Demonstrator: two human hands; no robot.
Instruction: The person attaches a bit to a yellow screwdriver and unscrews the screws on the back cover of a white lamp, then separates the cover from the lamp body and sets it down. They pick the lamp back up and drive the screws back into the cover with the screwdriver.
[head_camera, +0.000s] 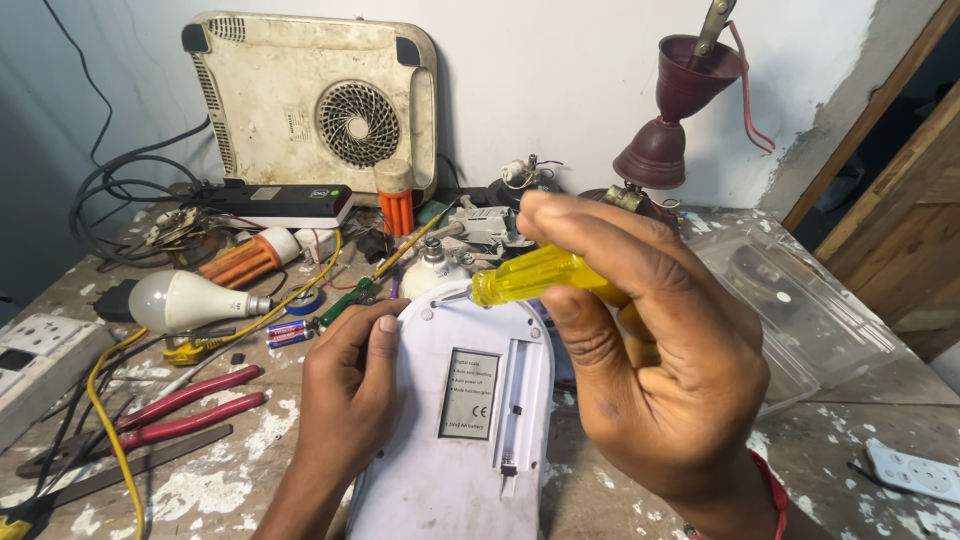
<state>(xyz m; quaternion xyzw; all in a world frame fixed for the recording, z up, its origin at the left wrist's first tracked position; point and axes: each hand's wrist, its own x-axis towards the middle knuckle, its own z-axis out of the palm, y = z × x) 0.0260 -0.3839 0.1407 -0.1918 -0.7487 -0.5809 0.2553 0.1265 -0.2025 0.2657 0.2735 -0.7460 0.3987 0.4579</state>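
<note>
A white flat device (470, 440) lies face down on the bench, its grey label and an open battery slot showing. My left hand (345, 395) rests on its left edge, thumb pressed on the casing near the top. My right hand (650, 350) grips a screwdriver with a yellow see-through handle (530, 275). The screwdriver lies nearly level, its metal shaft pointing left toward the device's top edge near my left thumb. The tip itself is too small to make out.
Red-handled pliers (185, 405) and a yellow cable (110, 420) lie at the left, with a white bulb (185, 300), two small batteries (290, 332) and orange bulb bases (250, 258). A clear plastic cover (800, 310) sits at the right. An old white appliance (320, 100) leans on the wall.
</note>
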